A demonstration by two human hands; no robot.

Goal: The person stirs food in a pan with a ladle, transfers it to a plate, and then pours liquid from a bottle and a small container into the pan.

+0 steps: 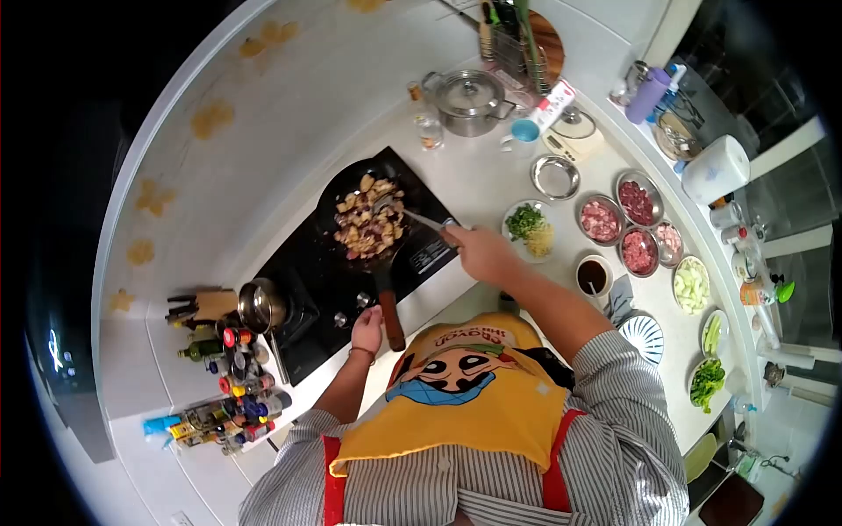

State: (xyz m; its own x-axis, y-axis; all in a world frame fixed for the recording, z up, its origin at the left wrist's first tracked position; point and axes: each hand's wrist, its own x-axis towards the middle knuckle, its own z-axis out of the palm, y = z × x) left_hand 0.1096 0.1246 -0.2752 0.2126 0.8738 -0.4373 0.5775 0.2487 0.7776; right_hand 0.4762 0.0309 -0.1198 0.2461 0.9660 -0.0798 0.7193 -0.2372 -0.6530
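Note:
In my right hand (pixel 481 252) is the grip of a metal spatula (pixel 421 217), its blade in among chopped, browned food pieces (pixel 368 223). The food lies in a dark wok (pixel 329 206) on the black cooktop (pixel 294 351). A wooden wok handle (pixel 391 316) points toward my body. Just left of that handle, my left hand (pixel 367 331) is at the cooktop's front edge, fingers drawn together close below a stove knob (pixel 363 300). What those fingers hold, if anything, is hidden. A second knob (pixel 340 320) sits beside the first.
A small pot (pixel 261 305) stands on the left, near crowded seasoning bottles (pixel 237 386). Right of the wok are a plate of chopped greens (pixel 526 223), a bowl of dark sauce (pixel 595 276) and several meat bowls (pixel 601 219). A lidded steel pot (pixel 469 101) stands behind.

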